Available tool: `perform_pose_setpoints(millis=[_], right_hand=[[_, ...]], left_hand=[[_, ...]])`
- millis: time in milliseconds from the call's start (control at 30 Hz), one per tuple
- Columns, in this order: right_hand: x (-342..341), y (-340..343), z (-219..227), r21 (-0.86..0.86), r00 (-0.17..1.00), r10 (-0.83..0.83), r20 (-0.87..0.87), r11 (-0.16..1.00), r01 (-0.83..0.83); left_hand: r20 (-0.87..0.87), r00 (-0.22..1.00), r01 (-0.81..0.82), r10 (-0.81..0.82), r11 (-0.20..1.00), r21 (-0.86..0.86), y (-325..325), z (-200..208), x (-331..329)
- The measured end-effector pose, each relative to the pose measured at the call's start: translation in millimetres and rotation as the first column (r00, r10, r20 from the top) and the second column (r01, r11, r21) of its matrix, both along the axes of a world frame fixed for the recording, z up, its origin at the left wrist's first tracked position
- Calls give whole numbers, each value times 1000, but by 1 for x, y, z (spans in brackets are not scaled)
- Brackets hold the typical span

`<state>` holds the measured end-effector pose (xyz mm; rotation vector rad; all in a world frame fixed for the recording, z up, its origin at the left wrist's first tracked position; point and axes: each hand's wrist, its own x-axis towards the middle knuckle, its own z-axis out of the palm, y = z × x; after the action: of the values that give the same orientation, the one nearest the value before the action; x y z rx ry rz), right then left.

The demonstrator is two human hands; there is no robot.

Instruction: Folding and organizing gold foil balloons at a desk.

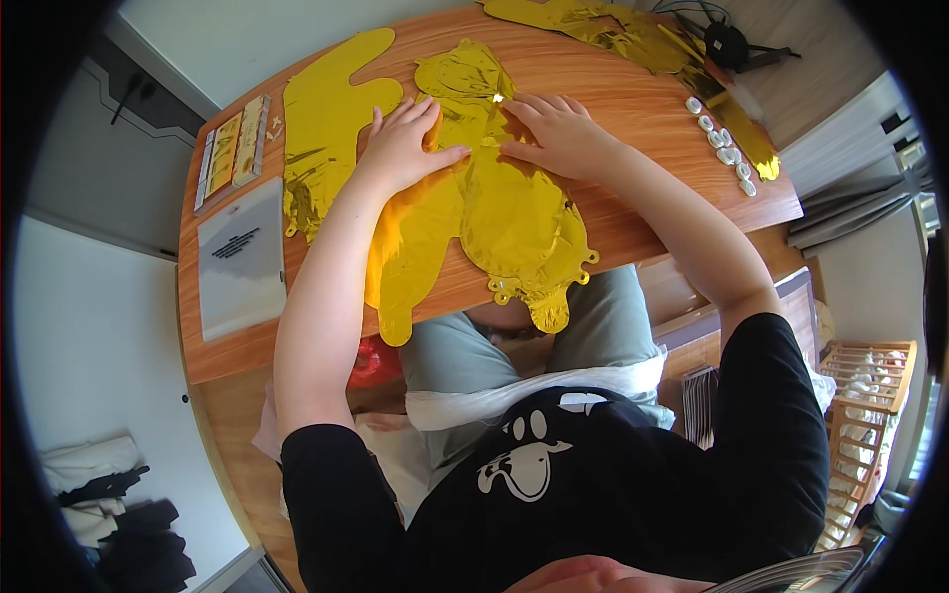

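A flat, uninflated gold foil balloon (pixel 514 212) lies across the middle of the table, with small holed tabs along its near edge. My left hand (pixel 403 148) rests palm down on its left side with fingers spread. On the right side, my right hand (pixel 561 136) lies flat on the foil, thumb and fingers apart. A second gold foil piece (pixel 420 262) stretches from beneath my left hand toward the near table edge. Whether the two pieces are joined cannot be made out. Another flat gold foil balloon (pixel 331 114) lies to the left.
More gold foil (pixel 623 42) lies along the far right of the wooden table (pixel 633 188). Several small white rolls (pixel 729 155) sit at the right, near a black round device with cables (pixel 727 44). On the left are a flat box (pixel 232 153) and a translucent packet (pixel 237 282).
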<state>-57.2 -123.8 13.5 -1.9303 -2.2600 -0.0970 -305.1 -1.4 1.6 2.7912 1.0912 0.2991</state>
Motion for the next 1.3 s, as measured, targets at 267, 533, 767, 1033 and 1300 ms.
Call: perform_pose_setpoints(millis=[267,533,767,1033,1300], right_hand=[[-5,-5,0,-18,1000,-15,26,1000,15],[-4,-5,6,-61,999,-23,-23,998,22],[-1,-3,0,-51,994,-7,-108,999,1],[-8,-8,-3,-10,1000,-27,-13,1000,27],[-6,-8,-9,32,1000,-17,-4,999,17]], left_hand=[[-3,1000,3,-3,1000,6,0,1,0],[21,999,27,-26,999,-28,4,0,-2],[20,1000,24,-23,999,-28,3,-1,-2],[23,999,27,-26,1000,-10,2,-2,-3],[39,999,33,-33,999,-14,3,-3,-1]])
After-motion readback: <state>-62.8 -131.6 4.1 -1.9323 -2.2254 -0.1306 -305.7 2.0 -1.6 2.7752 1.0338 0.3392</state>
